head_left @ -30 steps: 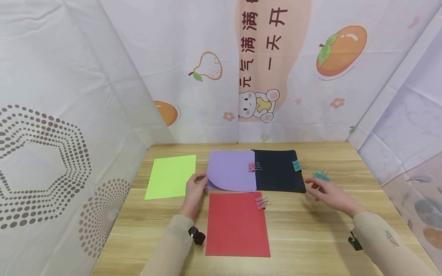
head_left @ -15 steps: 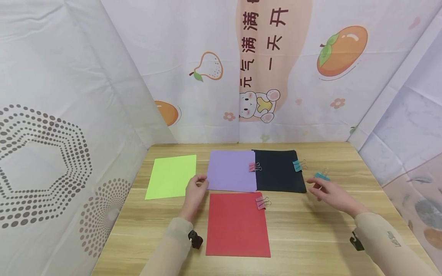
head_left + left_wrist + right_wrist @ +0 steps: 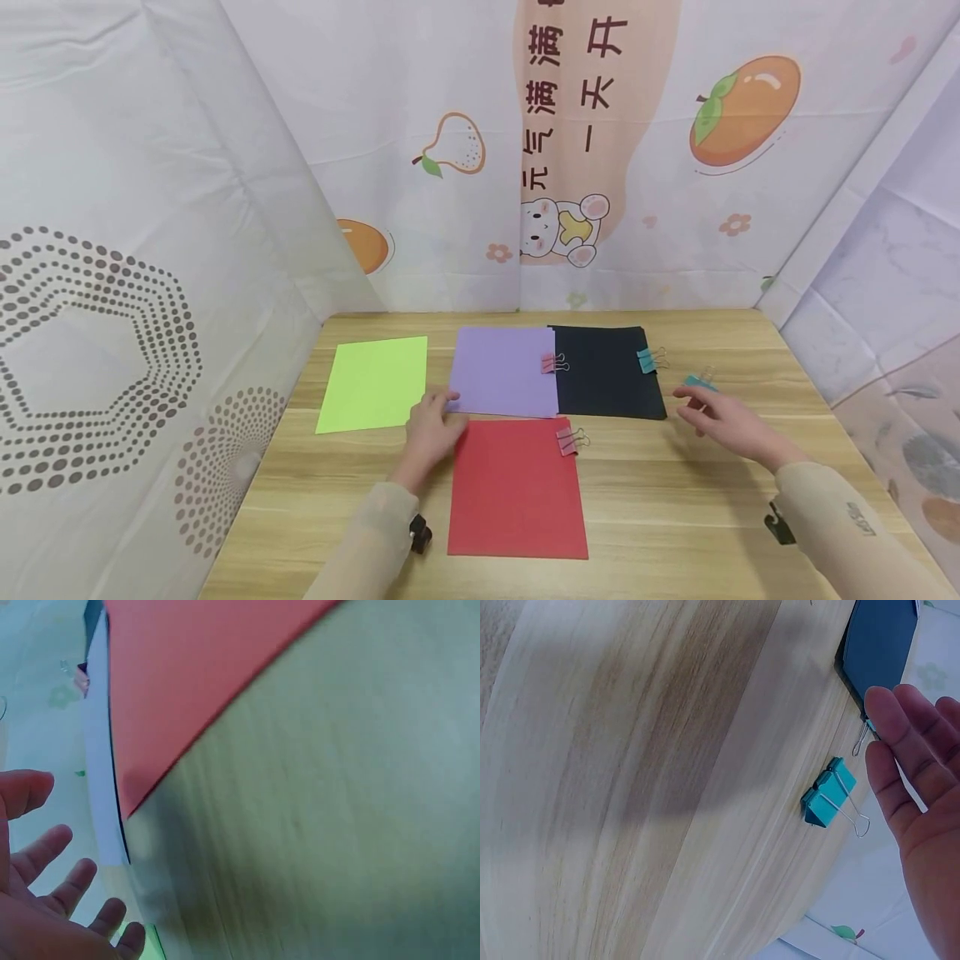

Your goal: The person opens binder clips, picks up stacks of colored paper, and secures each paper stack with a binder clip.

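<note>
My left hand hovers with loose fingers by the lower left corner of a stack of purple paper, close to the top left corner of red paper. Its fingers spread apart in the left wrist view, holding nothing. A pink binder clip grips the purple stack's right edge; another pink binder clip is on the red paper's upper right corner. My right hand is empty, fingers loosely bent, near a loose teal binder clip on the table. Black paper carries a teal binder clip on its right edge.
A yellow-green sheet lies at the left of the wooden table, without a clip. Printed white curtains stand behind the table's back edge and along both sides.
The purple sheet's lifted lower left corner has dropped flat. My left hand has come off it and drawn slightly toward me. My right hand has shifted a little to the right.
</note>
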The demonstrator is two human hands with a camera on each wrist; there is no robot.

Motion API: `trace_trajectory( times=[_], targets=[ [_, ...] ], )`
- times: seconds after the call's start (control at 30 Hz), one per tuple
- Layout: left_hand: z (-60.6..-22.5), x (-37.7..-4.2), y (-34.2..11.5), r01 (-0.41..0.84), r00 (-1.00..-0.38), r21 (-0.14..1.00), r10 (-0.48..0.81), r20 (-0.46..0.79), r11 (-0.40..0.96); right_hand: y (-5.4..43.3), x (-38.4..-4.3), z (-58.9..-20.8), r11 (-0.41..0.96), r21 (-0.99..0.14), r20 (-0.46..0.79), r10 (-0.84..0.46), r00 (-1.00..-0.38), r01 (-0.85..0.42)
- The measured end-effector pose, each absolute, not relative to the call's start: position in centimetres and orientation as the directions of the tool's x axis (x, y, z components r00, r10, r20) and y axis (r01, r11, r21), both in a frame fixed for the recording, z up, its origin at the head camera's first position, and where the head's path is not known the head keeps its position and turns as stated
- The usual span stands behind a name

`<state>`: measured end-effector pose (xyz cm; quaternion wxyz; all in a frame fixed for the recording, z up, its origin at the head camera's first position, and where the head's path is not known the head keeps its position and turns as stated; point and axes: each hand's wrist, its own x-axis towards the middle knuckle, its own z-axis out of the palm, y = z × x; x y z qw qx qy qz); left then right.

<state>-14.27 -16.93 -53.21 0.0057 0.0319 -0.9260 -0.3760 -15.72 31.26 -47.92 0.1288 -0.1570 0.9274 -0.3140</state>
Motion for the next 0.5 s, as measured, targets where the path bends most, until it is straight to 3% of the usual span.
trace_trajectory(
  times=[0.3,0.5],
  targets=[
    [-53.2,-13.4,-16.5,-0.023,-0.999,0.551,0.004,-0.049,0.834,31.6,-15.8,-48.1,0.763,-0.607,-0.127,-0.370,-0.920,-0.223],
    [-53.5,-13.1,-16.4,0.000,-0.997,0.524,0.037,-0.061,0.852,31.8,-15.8,-48.1,0.777,-0.590,-0.133,-0.363,-0.922,-0.221]
  ],
)
